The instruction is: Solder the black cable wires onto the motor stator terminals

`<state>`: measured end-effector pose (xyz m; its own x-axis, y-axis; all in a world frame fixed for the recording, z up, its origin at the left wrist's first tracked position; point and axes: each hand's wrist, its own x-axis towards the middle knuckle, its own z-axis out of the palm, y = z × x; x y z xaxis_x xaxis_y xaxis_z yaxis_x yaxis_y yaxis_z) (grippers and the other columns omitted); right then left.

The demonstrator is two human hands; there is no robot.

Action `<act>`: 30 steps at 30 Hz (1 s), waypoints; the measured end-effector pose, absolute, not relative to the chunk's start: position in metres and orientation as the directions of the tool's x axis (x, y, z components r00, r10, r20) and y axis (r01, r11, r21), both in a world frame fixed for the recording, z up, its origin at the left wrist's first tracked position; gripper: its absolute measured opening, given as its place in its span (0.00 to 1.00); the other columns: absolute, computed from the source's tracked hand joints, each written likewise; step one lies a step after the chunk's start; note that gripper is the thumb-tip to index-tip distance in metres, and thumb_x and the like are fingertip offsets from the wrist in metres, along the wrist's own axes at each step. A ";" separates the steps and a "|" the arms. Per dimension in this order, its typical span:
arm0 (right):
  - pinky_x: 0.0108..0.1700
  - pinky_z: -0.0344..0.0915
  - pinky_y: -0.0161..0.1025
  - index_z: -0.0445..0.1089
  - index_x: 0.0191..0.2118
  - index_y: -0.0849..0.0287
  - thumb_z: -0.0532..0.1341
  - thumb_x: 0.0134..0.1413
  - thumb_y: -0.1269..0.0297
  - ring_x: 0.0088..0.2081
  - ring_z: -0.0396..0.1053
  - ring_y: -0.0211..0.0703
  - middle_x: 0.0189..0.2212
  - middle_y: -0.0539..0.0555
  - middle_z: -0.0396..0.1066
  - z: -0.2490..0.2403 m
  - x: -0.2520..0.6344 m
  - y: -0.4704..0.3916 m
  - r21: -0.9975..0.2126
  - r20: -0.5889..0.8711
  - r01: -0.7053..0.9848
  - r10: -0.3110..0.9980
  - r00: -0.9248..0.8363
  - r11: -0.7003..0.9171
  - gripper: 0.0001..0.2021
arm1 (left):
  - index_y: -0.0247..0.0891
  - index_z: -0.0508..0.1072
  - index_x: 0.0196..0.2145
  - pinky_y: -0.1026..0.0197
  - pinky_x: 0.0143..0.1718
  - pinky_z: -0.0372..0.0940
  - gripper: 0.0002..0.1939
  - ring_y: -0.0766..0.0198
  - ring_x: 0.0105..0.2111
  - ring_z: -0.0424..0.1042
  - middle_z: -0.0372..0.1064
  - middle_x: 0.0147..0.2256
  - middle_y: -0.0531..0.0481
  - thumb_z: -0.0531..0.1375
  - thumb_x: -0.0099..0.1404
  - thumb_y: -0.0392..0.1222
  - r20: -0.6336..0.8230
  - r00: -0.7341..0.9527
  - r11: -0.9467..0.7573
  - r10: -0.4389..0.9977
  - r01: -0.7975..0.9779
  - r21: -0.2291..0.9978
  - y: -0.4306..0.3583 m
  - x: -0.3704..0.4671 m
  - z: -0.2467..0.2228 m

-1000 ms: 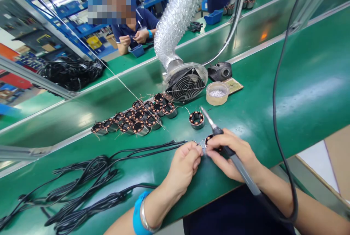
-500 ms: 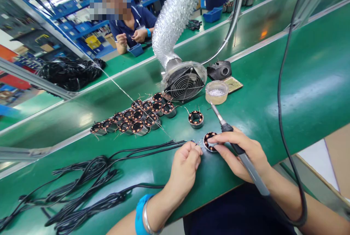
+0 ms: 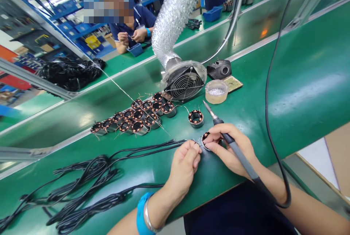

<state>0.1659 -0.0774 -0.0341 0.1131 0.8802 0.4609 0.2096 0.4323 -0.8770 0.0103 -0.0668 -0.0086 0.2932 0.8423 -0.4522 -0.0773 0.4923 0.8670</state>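
Note:
My right hand (image 3: 235,147) holds a soldering iron (image 3: 239,153) across its palm, tip pointing up and left, while its thumb and fingers grip a copper-wound ring (image 3: 205,141) on the green bench. Just left of the ring, my left hand (image 3: 186,162) is pinched on a thin wire end by the ring's leads; the exact contact is too small to tell. Another wound ring (image 3: 195,119) stands behind the held one. Black cables (image 3: 101,169) run from beside my left hand to the left.
Several wound rings (image 3: 138,115) stand in rows at the back left. Behind are a fume fan (image 3: 186,85) on a foil duct, a round tub (image 3: 216,93) and an iron stand (image 3: 219,69). Across the bench sits a person (image 3: 133,27). The iron's cord (image 3: 268,111) hangs at right.
My right hand has moved slightly left, and the soldering iron's tip has shifted left with it. The fingers now cover more of the ring. The iron's cord has swung left.

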 end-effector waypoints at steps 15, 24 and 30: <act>0.38 0.70 0.37 0.66 0.51 0.56 0.57 0.58 0.79 0.34 0.70 0.40 0.33 0.50 0.74 -0.025 0.177 -0.067 -0.661 0.621 0.407 0.764 -0.175 0.630 0.17 | 0.39 0.61 0.24 0.69 0.17 0.41 0.15 0.77 0.14 0.40 0.45 0.14 0.65 0.60 0.58 0.50 -0.430 0.214 0.439 0.877 0.003 0.898 -0.065 0.014 -0.005; 0.41 0.71 0.38 0.67 0.49 0.55 0.58 0.61 0.77 0.38 0.71 0.40 0.37 0.51 0.76 -0.022 0.184 -0.070 -0.660 0.623 0.403 0.762 -0.176 0.634 0.14 | 0.38 0.63 0.25 0.69 0.18 0.42 0.16 0.76 0.15 0.42 0.48 0.15 0.64 0.61 0.60 0.52 -0.396 0.221 0.399 0.891 0.032 0.916 -0.066 0.010 -0.011; 0.37 0.70 0.36 0.67 0.57 0.53 0.58 0.63 0.71 0.34 0.72 0.38 0.36 0.49 0.76 -0.003 0.198 -0.095 -0.738 0.539 0.418 0.836 -0.107 0.530 0.18 | 0.38 0.62 0.25 0.69 0.18 0.42 0.18 0.75 0.15 0.43 0.49 0.15 0.63 0.61 0.59 0.53 -0.391 0.223 0.395 0.893 0.031 0.918 -0.069 0.011 -0.010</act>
<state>0.1980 -0.0954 -0.0031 -0.1071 0.8357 0.5387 0.4175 0.5296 -0.7384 0.0106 -0.0690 -0.0103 0.2227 0.8929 -0.3914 0.0306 0.3949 0.9182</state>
